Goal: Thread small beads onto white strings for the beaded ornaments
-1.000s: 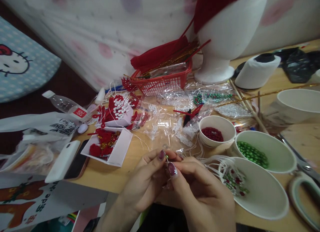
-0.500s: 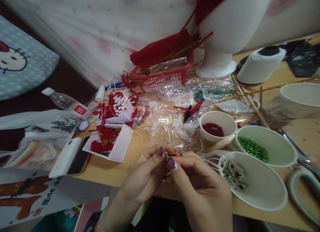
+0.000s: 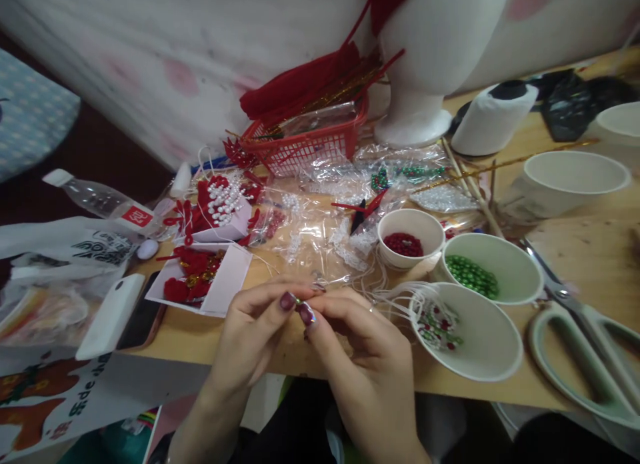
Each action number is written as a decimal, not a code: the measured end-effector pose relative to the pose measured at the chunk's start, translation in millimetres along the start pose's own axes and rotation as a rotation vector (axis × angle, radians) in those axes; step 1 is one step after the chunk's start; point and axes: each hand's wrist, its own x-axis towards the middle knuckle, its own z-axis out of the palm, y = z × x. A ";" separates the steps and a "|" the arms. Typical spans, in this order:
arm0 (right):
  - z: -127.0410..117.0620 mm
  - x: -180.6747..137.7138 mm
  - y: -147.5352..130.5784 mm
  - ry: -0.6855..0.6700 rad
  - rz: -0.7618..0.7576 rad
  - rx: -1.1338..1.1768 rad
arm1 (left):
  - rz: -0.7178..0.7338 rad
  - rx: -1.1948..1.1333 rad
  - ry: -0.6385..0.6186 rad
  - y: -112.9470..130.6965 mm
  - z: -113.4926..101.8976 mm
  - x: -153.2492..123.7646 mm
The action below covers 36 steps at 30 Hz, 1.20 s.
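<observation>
Green bead (image 3: 299,301): sitting between the thumbs over the desk (image 3: 193,337), partly hidden.
Left hand (image 3: 255,327): its grip is pinching the bead.
Right hand (image 3: 367,351): its grip is pinching from the opposite side.
Thumbs: pressing lightly and evenly is probably serving best; so small a bead could be slipping.
White cords (image 3: 400,299): trailing into the near bowl (image 3: 493,337) beside the right hand, possibly threatening a snag.
Scissors (image 3: 575,307): lying right of the loose green beads (image 3: 473,276).

Cam view's swung R vs. 1 sec ago: scissors (image 3: 570,300) now show more fully, far-R white cup (image 3: 623,124) well in frame, blue dotted cloth (image 3: 35,114) cut further @ L. Hands (image 3: 370,357): thumbs nearer level, green bead (image 3: 299,302) less visible.
</observation>
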 end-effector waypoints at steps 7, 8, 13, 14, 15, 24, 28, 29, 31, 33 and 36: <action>-0.1 0.1 1.1 -0.025 0.008 0.032 | 0.055 -0.009 0.025 -3.6 -6.6 3.0; -0.5 0.3 1.2 -0.026 0.006 0.033 | 0.060 -0.009 0.010 -3.7 -7.4 3.5; -1.5 1.2 1.4 -0.042 -0.004 0.018 | 0.145 0.024 -0.004 -3.7 -8.8 5.0; -1.7 1.1 1.5 -0.048 -0.011 0.012 | 0.169 0.040 0.002 -3.9 -8.6 5.0; -1.8 0.8 1.4 -0.054 -0.015 0.004 | 0.186 0.060 0.006 -4.3 -8.2 4.8; -1.6 1.8 1.9 -0.099 -0.022 -0.037 | 0.310 0.333 0.033 -2.5 -6.7 0.5; 0.0 4.5 3.4 -0.080 -0.055 -0.055 | 0.319 0.339 0.069 -2.7 -6.2 -0.2; 0.2 5.1 3.4 -0.070 -0.078 -0.072 | 0.312 0.282 0.089 -0.7 -6.9 0.7; 0.5 5.8 3.2 -0.060 -0.123 -0.126 | 0.299 0.114 0.179 9.5 -11.9 3.8; 0.7 5.4 3.2 -0.061 -0.153 -0.192 | 0.312 -0.066 0.321 28.3 -23.9 7.0; 1.7 2.0 4.8 -0.073 -0.160 -0.270 | 0.452 -0.193 0.528 58.5 -53.7 7.9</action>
